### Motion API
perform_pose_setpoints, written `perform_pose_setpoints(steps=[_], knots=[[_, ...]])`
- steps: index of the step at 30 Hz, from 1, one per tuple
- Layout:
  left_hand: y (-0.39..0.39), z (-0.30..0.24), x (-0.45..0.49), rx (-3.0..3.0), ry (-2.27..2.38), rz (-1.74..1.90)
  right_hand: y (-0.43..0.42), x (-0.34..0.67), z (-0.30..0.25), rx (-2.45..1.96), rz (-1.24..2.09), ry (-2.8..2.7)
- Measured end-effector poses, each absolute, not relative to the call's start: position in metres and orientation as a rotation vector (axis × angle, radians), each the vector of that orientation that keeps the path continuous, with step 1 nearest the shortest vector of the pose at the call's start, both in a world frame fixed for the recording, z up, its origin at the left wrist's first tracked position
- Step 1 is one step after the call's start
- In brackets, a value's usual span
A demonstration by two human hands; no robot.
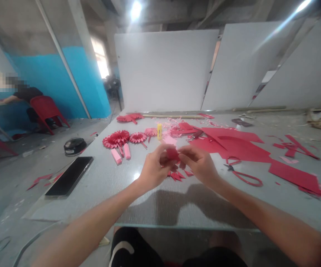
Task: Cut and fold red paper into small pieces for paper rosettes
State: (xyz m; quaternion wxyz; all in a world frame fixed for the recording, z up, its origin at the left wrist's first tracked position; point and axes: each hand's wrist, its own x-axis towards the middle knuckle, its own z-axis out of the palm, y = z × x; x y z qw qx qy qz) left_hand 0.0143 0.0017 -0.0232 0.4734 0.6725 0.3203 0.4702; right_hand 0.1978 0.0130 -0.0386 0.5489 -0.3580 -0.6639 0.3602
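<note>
Between my two hands, just above the table, is a small piece of red paper (pixel 172 153). My left hand (pixel 158 163) is closed round its left side, with the thumb along the top. My right hand (pixel 197 163) pinches at its right edge, fingertips together. Below the hands lie several small pointed red paper scraps (pixel 176 175). Right of my right hand rests a pair of red-handled scissors (pixel 243 175). Beyond the hands stands a yellow glue stick (pixel 159 131). Pleated red paper fans (pixel 116 139) lie to the left, near two folded pink paper strips (pixel 127 151).
A black phone (pixel 69 176) lies at the table's left edge. Large red paper sheets (pixel 232 144) spread over the right side. White boards (pixel 166 70) stand behind the table. At far left, a person sits on a red chair (pixel 47 109) beside a blue wall.
</note>
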Motion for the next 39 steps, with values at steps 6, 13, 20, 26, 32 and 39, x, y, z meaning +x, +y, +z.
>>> perform_pose_setpoints(steps=[6,13,20,26,32,39], knots=[[0.002,-0.023,0.013,1.699,0.756,1.124,0.015,0.199,-0.038,-0.894,0.936,-1.645],[0.002,-0.026,0.016,1.682,0.773,1.101,0.014,0.200,-0.036,-0.928,0.931,-1.665],[0.004,-0.028,0.016,1.661,0.826,1.119,0.014,0.199,-0.033,-0.916,0.856,-1.761],[0.005,-0.035,0.016,1.960,0.912,1.163,0.009,0.198,-0.035,-0.992,0.561,-1.911],[0.007,-0.035,0.015,1.915,0.918,1.153,0.007,0.196,-0.039,-0.939,0.422,-1.973],[0.008,-0.035,0.013,1.993,0.901,1.150,0.008,0.199,-0.042,-0.973,0.414,-1.979]])
